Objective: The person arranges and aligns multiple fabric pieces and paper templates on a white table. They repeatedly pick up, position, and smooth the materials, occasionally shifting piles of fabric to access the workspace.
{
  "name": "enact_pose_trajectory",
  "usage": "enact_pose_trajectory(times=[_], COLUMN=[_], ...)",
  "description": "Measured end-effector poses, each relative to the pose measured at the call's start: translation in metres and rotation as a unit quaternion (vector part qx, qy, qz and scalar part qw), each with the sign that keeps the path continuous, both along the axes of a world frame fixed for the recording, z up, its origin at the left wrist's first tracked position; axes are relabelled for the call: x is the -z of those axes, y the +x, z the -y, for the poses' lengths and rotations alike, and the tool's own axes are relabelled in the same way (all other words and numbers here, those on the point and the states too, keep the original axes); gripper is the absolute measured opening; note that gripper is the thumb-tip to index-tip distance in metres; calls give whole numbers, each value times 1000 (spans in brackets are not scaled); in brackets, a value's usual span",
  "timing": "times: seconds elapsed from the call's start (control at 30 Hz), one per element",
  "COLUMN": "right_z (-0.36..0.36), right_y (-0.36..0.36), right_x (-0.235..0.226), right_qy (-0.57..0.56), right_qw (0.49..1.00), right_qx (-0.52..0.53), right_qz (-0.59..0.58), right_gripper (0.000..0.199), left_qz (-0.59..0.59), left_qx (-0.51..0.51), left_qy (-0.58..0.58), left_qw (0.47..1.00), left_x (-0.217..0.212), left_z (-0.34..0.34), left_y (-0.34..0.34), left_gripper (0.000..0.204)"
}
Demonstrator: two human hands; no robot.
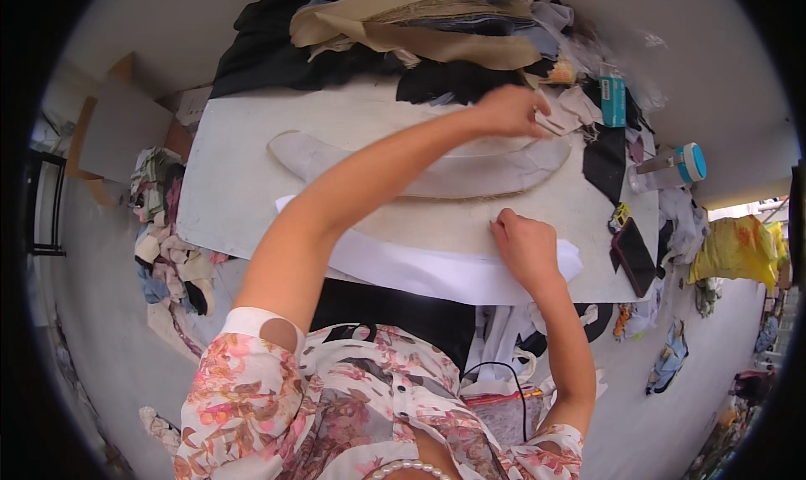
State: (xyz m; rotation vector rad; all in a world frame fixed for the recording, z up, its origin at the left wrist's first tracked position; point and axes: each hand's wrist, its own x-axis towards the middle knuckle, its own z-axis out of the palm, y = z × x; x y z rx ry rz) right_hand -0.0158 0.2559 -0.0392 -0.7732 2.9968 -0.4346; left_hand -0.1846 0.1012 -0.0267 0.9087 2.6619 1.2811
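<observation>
Pearl necklace (409, 464) sits nearest; left hand (510, 111) half-curled beyond a grey fabric crescent (453, 174), right hand (527, 245) loosely closed by a white strip (445, 274), grips unclear; probably arranging, calling for careful alignment.

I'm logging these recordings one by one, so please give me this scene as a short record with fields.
Surface: pale table
Left hand: reaching across, near pale fabric scraps; grip unclear
Right hand: fingers bent, overlapping the white curved fabric strip in view; contact unclear
Middle: grey curved fabric piece, frayed lower edge, partly behind the left forearm
Far side: tan cloth, black cloth
Right side: dark phone, teal box, clear container with blue lid
</observation>
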Motion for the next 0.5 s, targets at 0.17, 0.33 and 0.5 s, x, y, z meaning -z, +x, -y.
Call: enact_pose_trajectory(times=[0.17,0.33,0.5], right_z=[-3,-1,-4], right_y=[-1,-2,4], right_x=[2,1,5], right_qy=[10,13,10], right_qw=[1000,1000,1000], right_qx=[16,8,-1], right_qz=[4,0,-15], right_gripper=[15,16,16], left_qz=[-13,-189,-218], left_qx=[-58,-38,-51], left_qy=[-48,-187,-275], left_qw=[997,963,935], left_x=[-26,19,22], left_z=[87,103,88], left_y=[2,29,28], left_gripper=[19,19,11])
